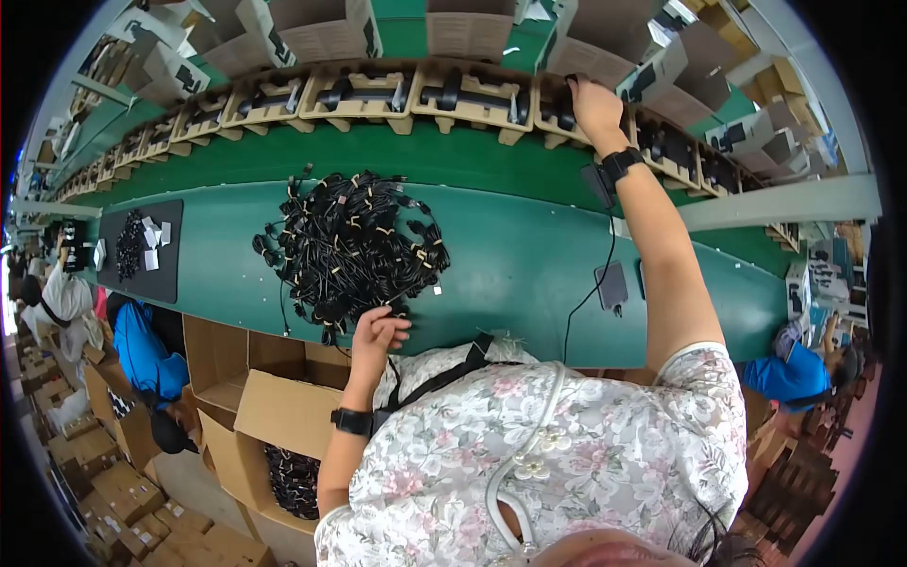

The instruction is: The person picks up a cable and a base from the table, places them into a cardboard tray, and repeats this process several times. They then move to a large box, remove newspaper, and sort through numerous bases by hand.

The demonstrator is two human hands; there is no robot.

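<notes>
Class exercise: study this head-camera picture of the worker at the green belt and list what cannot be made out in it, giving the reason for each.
1. Right hand: its fingertips are hidden inside a tray, so any grip cannot be told.
2. Left hand: its fingers merge with the cable pile; a held cable cannot be confirmed.
3. Cardboard box: its dark contents are half hidden by the arm.
4. Far trays at the left edge: too small and bent by the lens.

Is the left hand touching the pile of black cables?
Touching: the head view shows the left hand with fingers in the near edge of the black cable pile.
</notes>
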